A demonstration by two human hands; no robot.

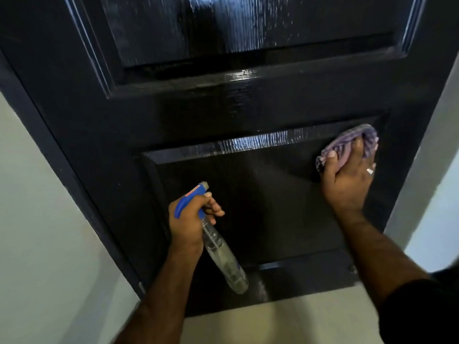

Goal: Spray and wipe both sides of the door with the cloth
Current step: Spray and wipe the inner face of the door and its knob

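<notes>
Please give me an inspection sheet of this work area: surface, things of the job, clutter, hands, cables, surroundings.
Surface: black panelled door, wet streaks on upper panel and middle rail.
Job's things: purple cloth against lower panel's upper right corner; clear spray bottle, blue head, aimed at lower panel.
Clutter: nothing seen.
Hands: left hand grips bottle; right hand presses cloth on door, wears ring.
Cables: nothing seen.
Surroundings: pale wall left, light floor below.

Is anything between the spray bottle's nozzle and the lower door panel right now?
Nothing visible. The left hand holds the spray bottle facing the bare lower panel; the right hand presses the cloth at the panel's upper right corner, off to the side.
</notes>
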